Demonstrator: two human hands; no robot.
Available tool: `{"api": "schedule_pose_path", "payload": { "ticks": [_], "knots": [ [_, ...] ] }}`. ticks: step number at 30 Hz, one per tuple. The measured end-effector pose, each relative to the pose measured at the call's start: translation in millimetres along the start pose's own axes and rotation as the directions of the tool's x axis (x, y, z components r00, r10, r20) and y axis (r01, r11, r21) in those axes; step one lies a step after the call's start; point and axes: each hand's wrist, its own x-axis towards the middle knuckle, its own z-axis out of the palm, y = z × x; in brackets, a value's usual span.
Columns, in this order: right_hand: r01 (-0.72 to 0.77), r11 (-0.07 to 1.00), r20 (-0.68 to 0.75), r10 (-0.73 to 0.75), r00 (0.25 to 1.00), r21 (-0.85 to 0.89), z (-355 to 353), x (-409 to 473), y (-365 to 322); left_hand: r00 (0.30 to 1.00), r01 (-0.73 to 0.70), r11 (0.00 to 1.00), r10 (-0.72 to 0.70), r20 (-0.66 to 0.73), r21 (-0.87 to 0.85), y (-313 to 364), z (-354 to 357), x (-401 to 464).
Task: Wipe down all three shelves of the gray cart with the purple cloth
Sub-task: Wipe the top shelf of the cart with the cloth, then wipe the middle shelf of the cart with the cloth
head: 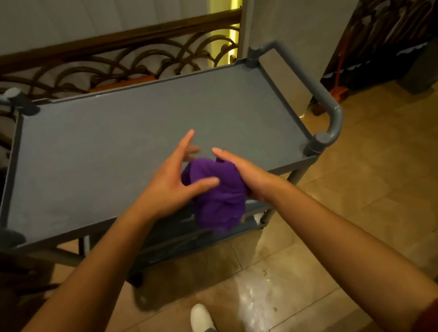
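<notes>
Here the purple cloth (216, 195) sits bunched in a loose wad between both hands, held in the air just above the near edge of the gray cart (150, 136), over its top shelf (124, 152), with a fold hanging down in front of the lower shelves. The right hand (245, 176) cups the wad from the side, fingers curled behind it, so it has the main grip. The left hand (169, 185) is spread wide, thumb resting on the fabric and fingers stretched forward, touching but not clasping. The cloth looks light, soft and limp; it should crumple wherever squeezed and offers no firm edge. It is probably best handled as a gathered pad pressed under a flat palm, with the loose tail tucked in so it does not drag or snag on the raised rim.
</notes>
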Motion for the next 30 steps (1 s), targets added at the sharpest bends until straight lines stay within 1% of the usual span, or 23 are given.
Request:
{"api": "schedule_pose_path", "payload": {
  "ticks": [3, 4, 5, 6, 8, 10, 12, 13, 15, 16, 18, 19, 21, 23, 24, 25, 27, 29, 30],
  "knots": [
    [-0.048, 0.99, 0.13, 0.065, 0.989, -0.13, -18, -24, 27, 0.997, -0.044, 0.976, 0.029, 0.073, 0.213, 12, 43, -20],
    [-0.056, 0.987, 0.131, 0.076, 0.989, -0.15, -25, -30, 37, 0.995, -0.042, 0.967, 0.018, 0.096, 0.252, 13, 55, -26],
    [-0.066, 0.989, 0.124, 0.083, 0.989, -0.132, -33, -34, 47, 0.994, -0.019, 0.971, -0.009, 0.112, 0.239, 12, 65, -31],
    [-0.063, 0.995, 0.12, 0.073, 0.99, -0.081, -44, -38, 58, 0.993, 0.023, 0.984, -0.044, 0.113, 0.178, 11, 76, -36],
    [-0.031, 0.995, 0.14, 0.018, 0.99, 0.09, -66, -46, 80, 0.991, 0.126, 0.989, -0.121, 0.059, -0.078, 8, 95, -43],
    [-0.011, 0.969, 0.173, -0.033, 0.984, 0.246, -84, -51, 100, 0.976, 0.196, 0.92, -0.215, -0.022, -0.339, 5, 110, -45],
    [-0.02, 0.957, 0.163, -0.029, 0.986, 0.289, -95, -56, 115, 0.946, 0.24, 0.834, -0.316, -0.075, -0.496, 5, 126, -47],
    [-0.026, 0.961, 0.132, -0.011, 0.991, 0.277, -99, -57, 121, 0.934, 0.252, 0.804, -0.349, -0.083, -0.538, 5, 133, -47],
    [-0.047, 0.96, 0.09, 0.022, 0.996, 0.276, -104, -59, 131, 0.926, 0.269, 0.775, -0.371, -0.067, -0.572, 2, 146, -45],
    [-0.058, 0.949, 0.077, 0.036, 0.996, 0.308, -105, -58, 135, 0.926, 0.268, 0.769, -0.371, -0.065, -0.581, 0, 149, -43],
    [-0.065, 0.9, 0.066, 0.041, 0.997, 0.432, -105, -54, 140, 0.921, 0.247, 0.747, -0.379, -0.09, -0.617, -5, 146, -36],
    [-0.057, 0.869, 0.08, 0.02, 0.997, 0.492, -105, -51, 140, 0.916, 0.237, 0.73, -0.387, -0.102, -0.641, -9, 141, -31],
    [-0.026, 0.829, 0.117, -0.048, 0.992, 0.559, -102, -47, 135, 0.903, 0.227, 0.67, -0.417, -0.106, -0.706, -13, 129, -18],
    [0.021, 0.831, 0.088, -0.085, 0.993, 0.556, -94, -37, 126, 0.891, 0.222, 0.602, -0.444, -0.091, -0.767, -22, 114, -6],
    [0.06, 0.851, 0.06, -0.107, 0.992, 0.521, -86, -32, 119, 0.892, 0.215, 0.607, -0.441, -0.099, -0.765, -26, 107, 0],
    [0.109, 0.876, 0.028, -0.138, 0.99, 0.47, -76, -25, 111, 0.898, 0.201, 0.647, -0.421, -0.125, -0.735, -31, 100, 4],
    [0.168, 0.905, -0.048, -0.162, 0.986, 0.392, -56, -10, 98, 0.91, 0.207, 0.761, -0.381, -0.165, -0.615, -40, 87, 9],
    [0.173, 0.922, -0.136, -0.133, 0.982, 0.347, -43, 1, 88, 0.914, 0.24, 0.839, -0.364, -0.178, -0.488, -50, 72, 9],
    [0.163, 0.93, -0.174, -0.11, 0.979, 0.328, -37, 8, 83, 0.92, 0.243, 0.853, -0.354, -0.17, -0.463, -58, 60, 10]
  ]
}}
